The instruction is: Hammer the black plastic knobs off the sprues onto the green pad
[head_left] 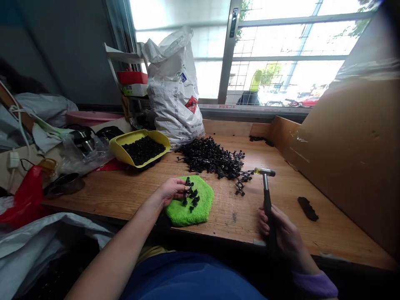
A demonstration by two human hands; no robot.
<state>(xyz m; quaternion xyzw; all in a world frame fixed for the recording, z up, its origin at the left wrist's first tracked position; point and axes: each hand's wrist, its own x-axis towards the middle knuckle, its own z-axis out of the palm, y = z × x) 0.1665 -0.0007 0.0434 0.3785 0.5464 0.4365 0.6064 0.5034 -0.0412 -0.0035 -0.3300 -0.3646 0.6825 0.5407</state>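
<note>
My left hand (170,191) is at the left side of a fuzzy green hexagonal pad (203,204) near the table's front edge. Its fingers are closed on a small black plastic piece (188,182); other small black pieces (194,200) lie on the pad beside the fingertips. To the right, my right hand (279,227) grips the dark handle of a small mallet (266,196), held upright over the table. The mallet's head has a metal middle and a yellowish tip pointing left. Beyond both hands is a heap of black plastic parts (212,158), some still joined in branching frames.
A yellow scoop-shaped tray (117,148) full of small black pieces stands at the left, before a tall white sack (173,91). Cardboard (346,146) walls the right side, near a flat black piece (308,208). A metal pot (70,183) sits far left.
</note>
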